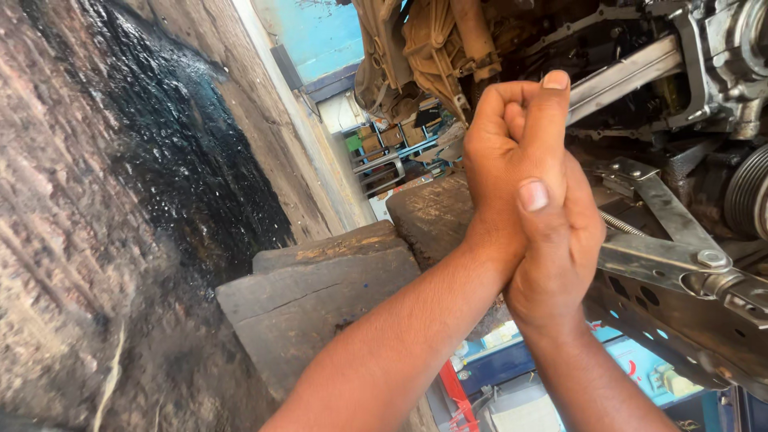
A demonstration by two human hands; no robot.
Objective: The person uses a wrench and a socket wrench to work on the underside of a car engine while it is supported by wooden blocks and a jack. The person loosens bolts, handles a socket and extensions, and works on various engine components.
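A: Biggest first?
B: Oil-stained wall [160,160] on the left, vehicle underside [640,104] at upper right, wooden blocks [320,296] below.
A: Hands?
B: Left hand [508,152] and right hand [556,248] are clasped together, fingers curled, no object visible between them. Metal bracket [672,240] sits just beside the right hand, apart from it.

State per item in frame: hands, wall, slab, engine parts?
left hand: fisted, clasped with the right, holds nothing visible
right hand: wrapped on the left, thumb up
wall: rough, with a wet black oily stain
slab: cracked, grimy
bracket: bolted, bare metal
pulley: ribbed, partly cut off
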